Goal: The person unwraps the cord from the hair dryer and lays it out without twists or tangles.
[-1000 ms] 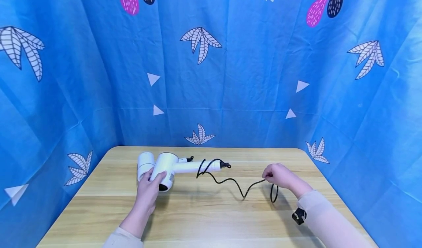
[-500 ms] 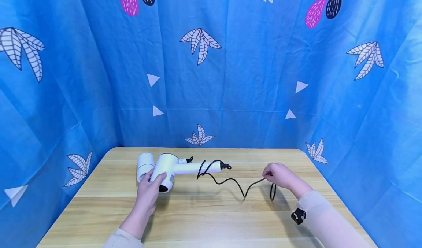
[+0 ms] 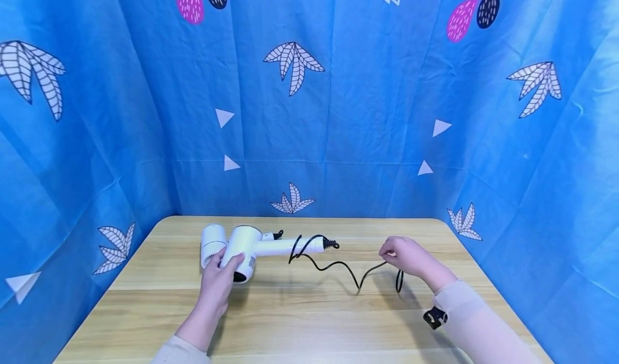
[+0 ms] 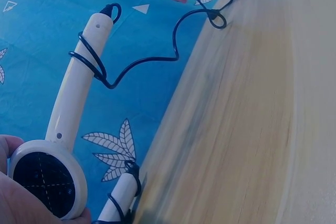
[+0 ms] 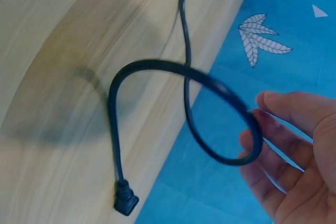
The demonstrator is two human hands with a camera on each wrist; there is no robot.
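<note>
My left hand (image 3: 216, 283) grips the round body of a white hair dryer (image 3: 242, 248); its handle points right. A black cord (image 3: 348, 271) winds loosely around the handle and runs right in waves toward my right hand (image 3: 410, 257). In the right wrist view, my right hand (image 5: 294, 150) has spread, gently bent fingers beside a loop of the cord (image 5: 157, 65), the thumb apart from it. The cord's angled black plug (image 5: 125, 199) hangs or lies near the table. Whether the fingertips touch the loop is unclear.
Behind the held dryer stands a second white hair dryer (image 3: 213, 240), partly hidden, with a black cord on its handle. Light wood forms the table (image 3: 300, 332). A blue patterned curtain (image 3: 309, 127) encloses its back and sides.
My right hand has shifted slightly left, and the hanging cord loop beside it has moved a little left too. My left hand and the hair dryer stay in place.
</note>
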